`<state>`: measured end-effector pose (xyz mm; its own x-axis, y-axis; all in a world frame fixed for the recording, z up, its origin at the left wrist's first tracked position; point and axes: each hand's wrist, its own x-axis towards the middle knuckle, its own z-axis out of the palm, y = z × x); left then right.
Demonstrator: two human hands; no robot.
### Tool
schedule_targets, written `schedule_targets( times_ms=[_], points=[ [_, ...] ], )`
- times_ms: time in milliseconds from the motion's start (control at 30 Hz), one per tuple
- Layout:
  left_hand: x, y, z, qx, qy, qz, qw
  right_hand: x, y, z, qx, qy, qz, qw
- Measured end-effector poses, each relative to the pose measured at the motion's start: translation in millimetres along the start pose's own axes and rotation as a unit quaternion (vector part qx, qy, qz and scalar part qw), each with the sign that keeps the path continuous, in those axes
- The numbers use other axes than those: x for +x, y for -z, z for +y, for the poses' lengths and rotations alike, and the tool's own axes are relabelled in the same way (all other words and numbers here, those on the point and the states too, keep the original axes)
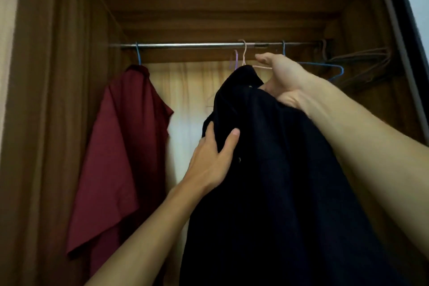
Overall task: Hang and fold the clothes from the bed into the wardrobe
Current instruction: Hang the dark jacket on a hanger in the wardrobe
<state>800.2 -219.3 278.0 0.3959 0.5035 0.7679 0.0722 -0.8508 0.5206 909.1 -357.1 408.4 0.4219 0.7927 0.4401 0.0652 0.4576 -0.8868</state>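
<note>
Black shirt is up inside the wardrobe, mid-to-R of the opening, collar just under the rod and the rest hanging down twd the camera. It sits on a pink hanger whose hook is over the rod. L hand grips the shirt's L edge below the shoulder: thumb on the front, fingers wrapped round behind the fabric. R hand is at the collar/R shoulder, thumb stretched L, the pink hanger's arm running into it; its fingers are hidden by the cloth, so can't tell if it's gripping or just resting. 1 red shirt hangs at far L on a blue hanger, well apart from the black one. A purple hanger shows just beside the pink hook. At R, 1 empty blue hanger on the rod, then a bunch of brown hangers vs. the R wall. Pale curtain behind.
</note>
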Motion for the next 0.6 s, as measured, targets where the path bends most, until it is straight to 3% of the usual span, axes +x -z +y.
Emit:
schedule_targets(
  times_ms=[133,333,467,600],
  points=[
    [56.6,4.5,-31.2,0.018,0.008,-0.013,1.0,77.8,-30.1,-20.0,-0.038,0.078,0.004,0.996],
    [122.2,12.1,-62.5,0.059,0.025,0.078,0.995,149.6,-67.6,-49.3,-0.121,0.178,-0.009,0.976],
    [162.4,29.1,-82.4,0.118,0.016,0.121,0.985,191.7,-88.2,-61.9,-0.126,0.198,-0.044,0.971],
    [189.0,44.5,-108.0,0.165,0.027,0.099,0.981,236.0,-104.0,-58.8,-0.119,0.206,-0.047,0.97]
  ],
)
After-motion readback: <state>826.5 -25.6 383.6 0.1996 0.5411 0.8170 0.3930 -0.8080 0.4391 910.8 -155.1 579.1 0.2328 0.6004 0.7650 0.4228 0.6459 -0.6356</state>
